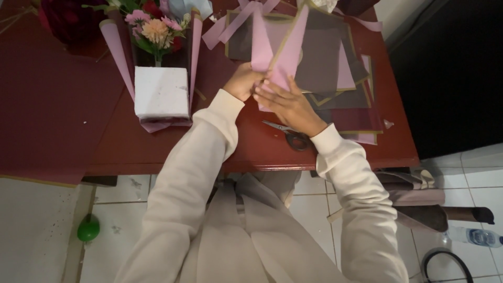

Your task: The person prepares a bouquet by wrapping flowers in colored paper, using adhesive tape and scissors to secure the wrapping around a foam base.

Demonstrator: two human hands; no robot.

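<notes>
At the far left of the dark red desk (131, 147), a white foam block (161, 93) is seen, set on pink wrapping, with a small bouquet (152, 26) of pink and peach flowers rising just behind it. On the floor below the desk's near-left edge a green round object (88, 228) is seen. Near the middle, a folded pink wrapping sheet (280, 52) with a gold edge is held upright between both hands. Its lower end is pinched by the left hand (242, 81), closed around the fold from the left side. The right hand (288, 105) is laid against the sheet's near lower part, fingers spread flat over it, touching the left hand. The sheet's point is directed away toward the far side. Just near the right wrist, scissors (291, 134) with dark handles are laid on the desk. To the right and behind the held sheet, a stack of grey and pink sheets (335, 78) is spread flat. At the far right, on the floor, a plastic bottle (474, 236) is lying.
</notes>
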